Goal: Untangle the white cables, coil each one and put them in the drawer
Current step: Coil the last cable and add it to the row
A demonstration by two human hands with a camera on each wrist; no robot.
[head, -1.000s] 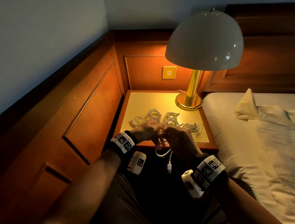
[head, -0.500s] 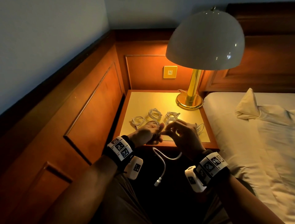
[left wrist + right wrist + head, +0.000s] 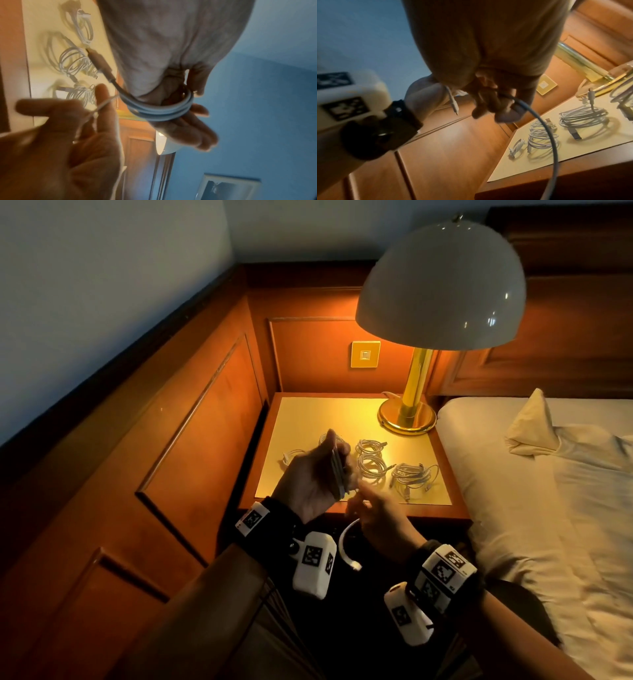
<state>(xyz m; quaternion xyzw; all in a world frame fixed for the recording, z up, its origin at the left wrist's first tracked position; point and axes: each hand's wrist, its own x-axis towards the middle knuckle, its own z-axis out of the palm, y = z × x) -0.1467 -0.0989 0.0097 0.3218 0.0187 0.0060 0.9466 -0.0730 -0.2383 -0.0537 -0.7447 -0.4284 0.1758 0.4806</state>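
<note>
White cable (image 3: pixel 163 112), seemingly light and limp, wraps the left hand (image 3: pixel 308 484) under its thumb; the right hand (image 3: pixel 380 522) pinches the tail close by.

left hand (image 3: pixel 313 477) raised, pinning cable (image 3: pixel 159 113); right hand (image 3: pixel 380 520) pinching it

Dim room, only the lamp (image 3: pixel 441 285) throws warm yellow light on the nightstand (image 3: pixel 308 419), and both wrist views look blurry.
</note>
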